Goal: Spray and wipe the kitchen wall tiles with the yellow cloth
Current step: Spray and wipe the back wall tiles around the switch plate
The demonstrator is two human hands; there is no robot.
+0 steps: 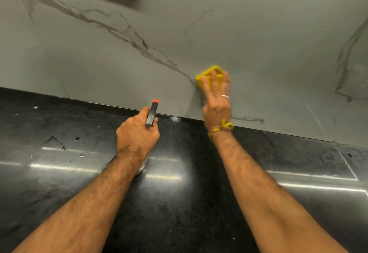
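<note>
Yellow cloth [211, 74] pressed flat on wall tiles [258, 43].

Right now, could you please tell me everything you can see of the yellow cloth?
The cloth is bright yellow, soft-looking and folded into a small pad with a raised border showing at its top corner. It lies flat against the grey marbled wall, low down, just above the black counter. The right hand presses it to the wall with straight, spread fingers, covering its lower part. Its edges are slightly blurred.

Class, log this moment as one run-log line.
left hand: grips spray bottle | right hand: presses yellow cloth on wall tiles
</note>
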